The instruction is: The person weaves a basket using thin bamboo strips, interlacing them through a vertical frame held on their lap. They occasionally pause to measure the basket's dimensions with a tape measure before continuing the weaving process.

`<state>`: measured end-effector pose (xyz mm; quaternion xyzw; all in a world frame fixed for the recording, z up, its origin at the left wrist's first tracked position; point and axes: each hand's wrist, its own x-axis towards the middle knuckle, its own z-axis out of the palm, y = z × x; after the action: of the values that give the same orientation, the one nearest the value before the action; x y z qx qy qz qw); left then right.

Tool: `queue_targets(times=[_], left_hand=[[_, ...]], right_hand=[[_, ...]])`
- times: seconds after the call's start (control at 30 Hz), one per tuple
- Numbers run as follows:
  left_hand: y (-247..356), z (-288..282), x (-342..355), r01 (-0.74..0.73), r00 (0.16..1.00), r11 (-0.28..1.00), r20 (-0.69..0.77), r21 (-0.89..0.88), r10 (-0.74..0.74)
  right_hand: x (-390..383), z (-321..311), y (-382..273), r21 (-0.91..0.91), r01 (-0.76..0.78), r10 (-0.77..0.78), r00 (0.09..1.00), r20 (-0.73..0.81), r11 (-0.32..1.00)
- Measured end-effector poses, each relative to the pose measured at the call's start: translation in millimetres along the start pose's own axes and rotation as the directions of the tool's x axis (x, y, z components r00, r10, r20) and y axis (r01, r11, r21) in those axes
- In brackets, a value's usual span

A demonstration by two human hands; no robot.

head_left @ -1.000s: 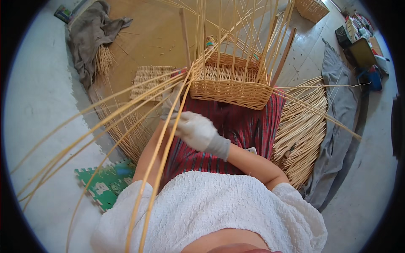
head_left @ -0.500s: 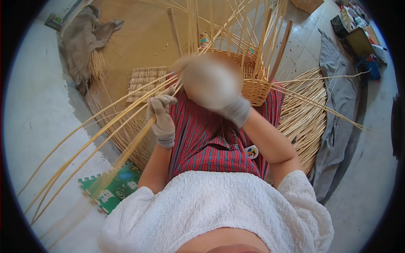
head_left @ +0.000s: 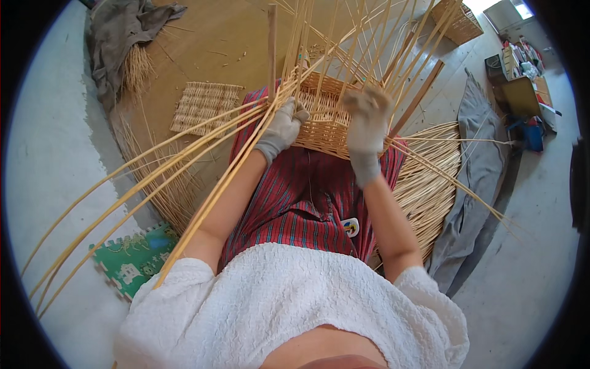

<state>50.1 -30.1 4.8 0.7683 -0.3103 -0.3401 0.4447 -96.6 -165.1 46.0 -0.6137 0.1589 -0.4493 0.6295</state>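
Now the gloved left hand [head_left: 284, 126] grips long yellow cane strands [head_left: 184, 166] at the half-woven wicker basket [head_left: 322, 126]; keep them tight; the blurred right hand [head_left: 367, 117], I cannot tell.

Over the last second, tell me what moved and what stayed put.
The left hand rose from the long cane strands to the basket rim. The right hand lifted from the lap to the rim's other side, blurred. The basket stays on the striped lap cloth; the woven mat is unmoved.
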Motion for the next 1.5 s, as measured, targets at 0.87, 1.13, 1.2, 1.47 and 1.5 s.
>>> queue_targets(times=[0.87, 1.13, 1.2, 1.47, 1.5], left_hand=[[60.3, 33.5, -23.5, -0.353, 0.911, 0.933, -0.254, -0.076, 0.324], [26.2, 93.0, 16.3, -0.161, 0.967, 0.905, -0.122, 0.394, 0.225], [52.0, 82.5, 10.2, -0.065, 0.998, 0.958, 0.007, 0.28, 0.065], [72.3, 58.6, 8.9, 0.067, 0.987, 0.998, 0.149, -0.01, -0.065], [77.8, 56.4, 10.3, 0.05, 0.99, 0.998, 0.131, 0.032, -0.054]], right_hand=[[-52.9, -70.5, -42.2, -0.017, -0.283, 0.246, 0.862, -0.442, 0.959], [63.2, -15.8, -45.5, -0.874, 0.187, -0.186, 0.976, 0.113, 0.448], [72.3, -2.0, -56.6, -0.888, 0.101, -0.114, 0.992, 0.054, 0.449], [-60.5, -91.7, -41.1, -0.11, -0.24, 0.186, 0.913, -0.362, 0.965], [-66.4, -84.6, -41.9, -0.101, -0.261, 0.204, 0.899, -0.387, 0.96]])
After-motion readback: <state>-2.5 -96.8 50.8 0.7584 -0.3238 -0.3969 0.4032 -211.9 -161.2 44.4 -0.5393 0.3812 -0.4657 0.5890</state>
